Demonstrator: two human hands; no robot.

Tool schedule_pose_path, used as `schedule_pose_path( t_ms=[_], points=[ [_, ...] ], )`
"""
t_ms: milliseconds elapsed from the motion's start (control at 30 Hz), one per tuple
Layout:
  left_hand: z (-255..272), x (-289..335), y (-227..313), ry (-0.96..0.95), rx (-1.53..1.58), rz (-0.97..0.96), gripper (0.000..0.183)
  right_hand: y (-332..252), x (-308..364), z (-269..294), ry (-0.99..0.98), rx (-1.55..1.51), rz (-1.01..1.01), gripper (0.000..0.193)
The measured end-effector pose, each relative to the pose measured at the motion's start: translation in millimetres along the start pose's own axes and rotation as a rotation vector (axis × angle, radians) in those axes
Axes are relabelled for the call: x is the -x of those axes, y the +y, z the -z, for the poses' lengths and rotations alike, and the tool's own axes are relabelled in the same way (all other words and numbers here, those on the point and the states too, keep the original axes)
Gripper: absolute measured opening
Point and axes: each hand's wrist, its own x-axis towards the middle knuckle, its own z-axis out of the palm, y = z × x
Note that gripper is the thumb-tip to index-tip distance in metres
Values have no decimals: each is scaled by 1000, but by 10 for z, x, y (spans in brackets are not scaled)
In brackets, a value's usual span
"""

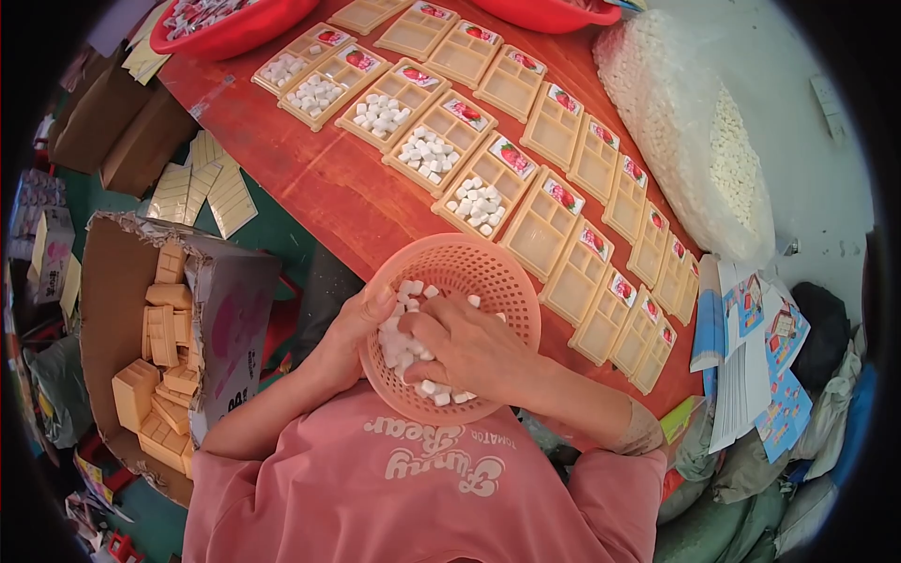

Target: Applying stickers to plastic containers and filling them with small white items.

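Observation:
My left hand (357, 324) grips the left rim of a round pink plastic basket (514, 281) with a perforated wall, held against my front at the table's near edge. Small white marshmallows (398, 349) lie in the basket. Reaching in over its right side, my right hand (474, 349) has its fingers curled among the marshmallows; its palm side is hidden. Just beyond the basket, a beige compartment tray (446, 208) with a strawberry picture holds marshmallows in its large section. Several more trays to the left are filled likewise.
Rows of trays without marshmallows (542, 227) run along the red table (272, 164) to the right. A big clear bag (657, 103) of marshmallows stands behind them. Red basins (221, 38) sit at the far edge. At left, a cardboard box (230, 328) holds beige trays. Printed cards (741, 403) lie right.

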Motion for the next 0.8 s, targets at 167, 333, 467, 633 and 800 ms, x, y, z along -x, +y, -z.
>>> schedule_pose_path(
  t_ms=[167, 333, 467, 633, 800],
  points=[
    [-42, -56, 0, -12, -30, -10, 65, 58, 29, 27, 14, 37, 65, 50],
    [-49, -59, -16, 27, -37, -65, 64, 37, 78, 41, -3, 72, -58, 51],
    [-104, -75, -50, 22, -13, -20, 58, 105, 92, -3, 9, -63, 36, 39],
    [-154, -69, 1, 12, -45, 16, 64, 205, 94, -12, 194, 21, 73, 30],
    [-122, -74, -9, 44, -62, 1, 63, 266, 88, 218, 183, -295, -71, 32]
  ],
)
